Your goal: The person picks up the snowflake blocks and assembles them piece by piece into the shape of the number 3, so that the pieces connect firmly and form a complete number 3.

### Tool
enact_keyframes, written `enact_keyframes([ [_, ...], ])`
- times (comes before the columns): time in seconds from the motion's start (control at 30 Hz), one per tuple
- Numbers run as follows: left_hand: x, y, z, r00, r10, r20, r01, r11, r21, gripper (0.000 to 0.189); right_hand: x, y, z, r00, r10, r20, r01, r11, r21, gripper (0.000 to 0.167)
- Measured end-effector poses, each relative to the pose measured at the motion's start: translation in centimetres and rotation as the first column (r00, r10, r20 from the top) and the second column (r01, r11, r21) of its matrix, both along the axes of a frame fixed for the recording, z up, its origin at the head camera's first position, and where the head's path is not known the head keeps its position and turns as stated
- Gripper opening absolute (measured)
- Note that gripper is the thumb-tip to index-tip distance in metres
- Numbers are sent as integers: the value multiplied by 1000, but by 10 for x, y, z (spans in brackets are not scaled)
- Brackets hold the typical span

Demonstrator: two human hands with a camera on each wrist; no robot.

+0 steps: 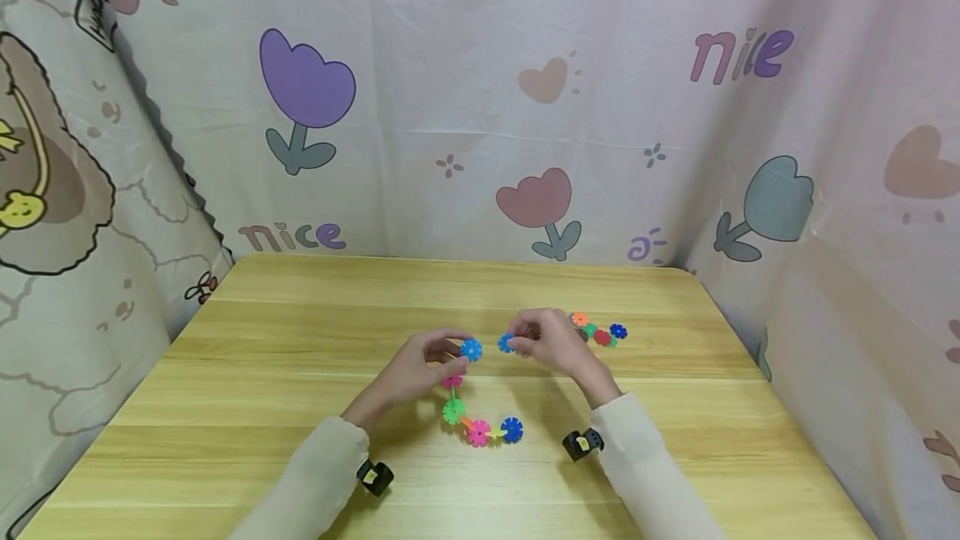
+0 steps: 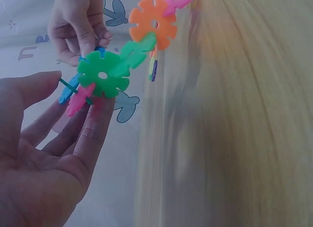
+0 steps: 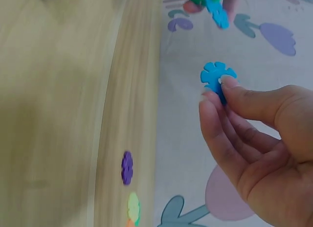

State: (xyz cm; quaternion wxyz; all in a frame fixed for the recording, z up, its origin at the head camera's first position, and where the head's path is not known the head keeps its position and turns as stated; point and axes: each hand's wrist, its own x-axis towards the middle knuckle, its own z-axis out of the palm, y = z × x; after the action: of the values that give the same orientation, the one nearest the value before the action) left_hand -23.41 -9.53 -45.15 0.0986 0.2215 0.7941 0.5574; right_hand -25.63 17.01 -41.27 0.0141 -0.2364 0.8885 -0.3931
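Observation:
My left hand (image 1: 420,367) pinches one end of a chain of slotted plastic flower discs, with thumb and fingers on the edges of a green piece. A light blue disc (image 1: 471,349) sits at that end, beside the fingertips. From there the chain hangs and curves rightward through a pink disc, a green disc (image 1: 453,411), another pink disc (image 1: 478,433) and a dark blue disc (image 1: 512,430). An orange disc (image 2: 153,24) shows further along it. Across a small gap, my right hand (image 1: 553,342) pinches a single light blue disc (image 3: 217,76) between thumb and fingers.
Several loose flower discs (image 1: 602,337) lie in a small group behind the right hand on the wooden table (image 1: 300,315). A purple disc (image 3: 127,168) lies among them. A printed curtain (image 1: 435,107) hangs along the back and sides of the table.

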Motion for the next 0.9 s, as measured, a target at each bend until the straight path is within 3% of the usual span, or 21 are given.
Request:
enact_keyframes([
  [0.43, -1, -1, 0, 1000, -1, -11, 1, 1000, -1, 40, 4, -19, -1, 997, 50, -64, -53, 997, -47, 5],
  [0.9, -1, 0, 0, 1000, 3, 9, -3, 1000, 22, 40, 4, -23, -5, 989, 48, -141, -58, 996, -67, 4],
])
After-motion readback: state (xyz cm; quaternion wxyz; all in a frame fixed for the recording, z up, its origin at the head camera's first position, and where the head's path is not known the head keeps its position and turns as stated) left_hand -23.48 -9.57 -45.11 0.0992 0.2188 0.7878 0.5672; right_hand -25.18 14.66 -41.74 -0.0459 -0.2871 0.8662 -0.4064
